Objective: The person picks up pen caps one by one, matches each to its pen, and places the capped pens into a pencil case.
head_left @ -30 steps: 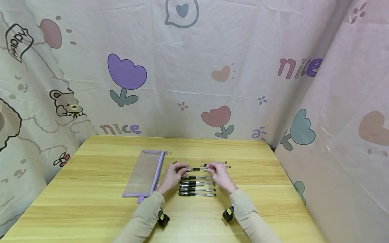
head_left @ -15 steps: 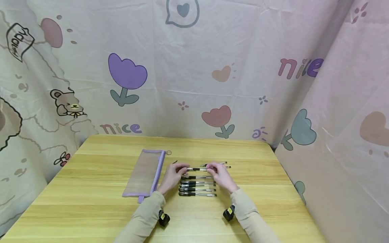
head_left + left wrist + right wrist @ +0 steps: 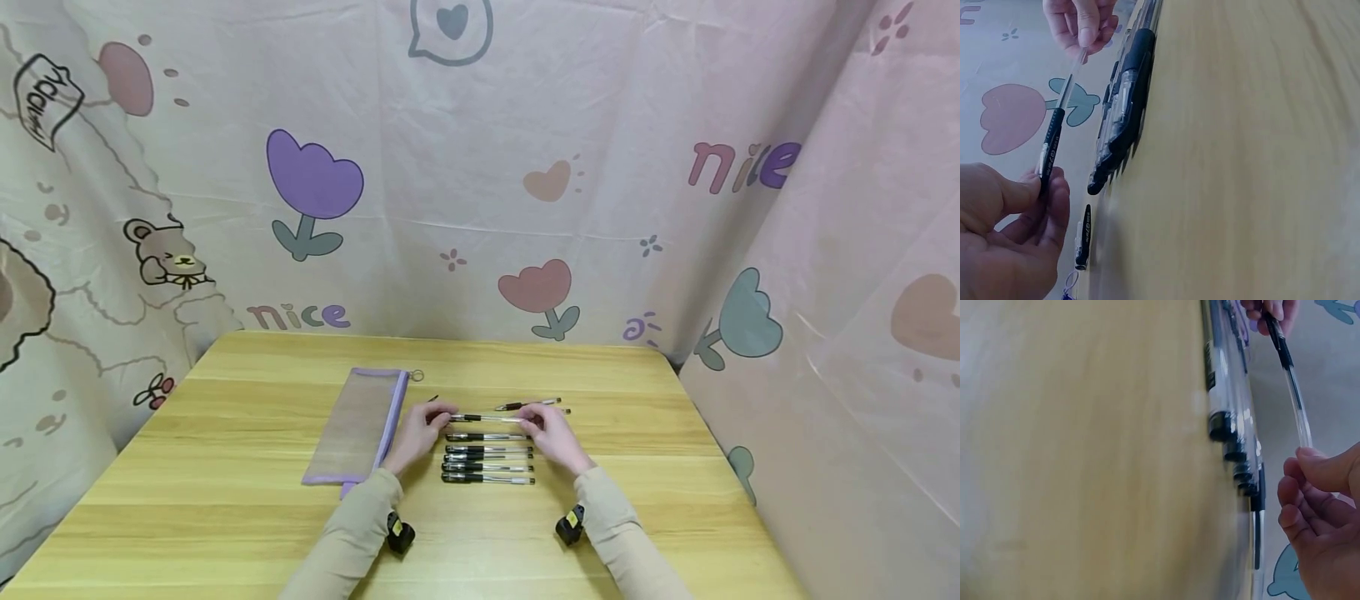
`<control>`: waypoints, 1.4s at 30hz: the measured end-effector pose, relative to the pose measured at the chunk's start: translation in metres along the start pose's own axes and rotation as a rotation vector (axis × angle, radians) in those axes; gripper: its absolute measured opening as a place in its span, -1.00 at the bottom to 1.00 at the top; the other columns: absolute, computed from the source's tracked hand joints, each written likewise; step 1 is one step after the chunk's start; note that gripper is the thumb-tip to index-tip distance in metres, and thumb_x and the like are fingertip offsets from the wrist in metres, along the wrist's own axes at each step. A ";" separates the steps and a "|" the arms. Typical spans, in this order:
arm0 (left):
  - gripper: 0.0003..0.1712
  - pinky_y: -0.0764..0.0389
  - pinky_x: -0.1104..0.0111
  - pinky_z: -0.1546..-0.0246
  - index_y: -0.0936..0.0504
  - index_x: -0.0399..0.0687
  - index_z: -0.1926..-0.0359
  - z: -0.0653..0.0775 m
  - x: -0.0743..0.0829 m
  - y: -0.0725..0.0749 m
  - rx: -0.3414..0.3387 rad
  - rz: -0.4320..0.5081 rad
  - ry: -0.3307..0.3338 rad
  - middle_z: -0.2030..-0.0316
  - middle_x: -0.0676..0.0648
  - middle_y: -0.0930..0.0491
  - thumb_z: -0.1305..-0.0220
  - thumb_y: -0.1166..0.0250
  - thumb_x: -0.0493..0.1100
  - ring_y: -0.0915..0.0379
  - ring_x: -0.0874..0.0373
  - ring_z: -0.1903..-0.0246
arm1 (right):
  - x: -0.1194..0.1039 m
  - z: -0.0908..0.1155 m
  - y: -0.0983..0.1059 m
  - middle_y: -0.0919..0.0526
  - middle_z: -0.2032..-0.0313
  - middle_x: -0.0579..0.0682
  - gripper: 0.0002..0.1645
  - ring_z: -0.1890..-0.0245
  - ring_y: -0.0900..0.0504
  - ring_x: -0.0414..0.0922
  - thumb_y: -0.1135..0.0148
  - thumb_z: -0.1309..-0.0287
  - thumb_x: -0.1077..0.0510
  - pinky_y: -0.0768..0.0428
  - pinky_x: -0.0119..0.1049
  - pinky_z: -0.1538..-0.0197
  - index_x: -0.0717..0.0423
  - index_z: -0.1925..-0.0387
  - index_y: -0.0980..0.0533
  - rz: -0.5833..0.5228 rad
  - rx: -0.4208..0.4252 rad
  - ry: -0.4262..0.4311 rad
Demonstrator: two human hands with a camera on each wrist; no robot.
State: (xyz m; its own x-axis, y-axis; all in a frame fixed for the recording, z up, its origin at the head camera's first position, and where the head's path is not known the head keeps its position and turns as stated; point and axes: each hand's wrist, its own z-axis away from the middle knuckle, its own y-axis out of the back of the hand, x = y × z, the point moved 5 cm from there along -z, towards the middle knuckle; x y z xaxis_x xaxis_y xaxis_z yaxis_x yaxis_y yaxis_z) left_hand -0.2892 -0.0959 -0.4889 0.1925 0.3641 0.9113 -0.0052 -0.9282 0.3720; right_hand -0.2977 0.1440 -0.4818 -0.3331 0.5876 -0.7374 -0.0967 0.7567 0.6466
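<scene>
My left hand (image 3: 420,429) and right hand (image 3: 553,433) hold one gel pen (image 3: 487,418) level between them. In the left wrist view, thumb and fingers of the left hand pinch the pen's black capped end (image 3: 1051,147). The right hand pinches the clear barrel (image 3: 1300,419) near its tail, as the right wrist view shows. Just nearer than the hands, several capped gel pens (image 3: 487,479) lie in parallel, black caps to the left. Beyond the right hand lies an uncapped gel pen (image 3: 528,405); another pen is partly hidden behind that hand.
A loose black pen cap (image 3: 1083,237) lies beyond the left hand. To the left is a flat mesh zip pouch (image 3: 348,433) with purple edging and a ring on its zip. Patterned cloth (image 3: 420,208) hangs around the wooden table (image 3: 187,467).
My hands have moved slightly apart, so more of the held pen shows between them. Its black part now lies further left. The pens in the row have stayed put.
</scene>
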 end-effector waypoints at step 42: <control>-0.85 -0.60 0.24 0.24 -0.75 -0.25 0.18 -0.008 -0.007 -0.011 -0.067 -0.242 0.054 0.25 -0.18 -0.74 -0.30 -0.27 -0.41 -0.57 0.10 0.32 | 0.018 -0.008 -0.001 -0.71 0.44 -0.03 -0.93 0.43 -0.53 -0.24 -0.42 -0.07 0.36 -0.52 -0.43 0.32 0.18 0.39 -0.69 0.119 -0.039 -0.085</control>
State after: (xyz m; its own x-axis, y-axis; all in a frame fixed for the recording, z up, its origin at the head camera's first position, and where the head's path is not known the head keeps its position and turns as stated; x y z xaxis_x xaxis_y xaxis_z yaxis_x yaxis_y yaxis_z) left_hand -0.2985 -0.0871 -0.4976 0.1436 0.5801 0.8018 -0.0312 -0.8071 0.5896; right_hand -0.3114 0.1514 -0.4942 -0.2638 0.6962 -0.6676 -0.0985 0.6691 0.7366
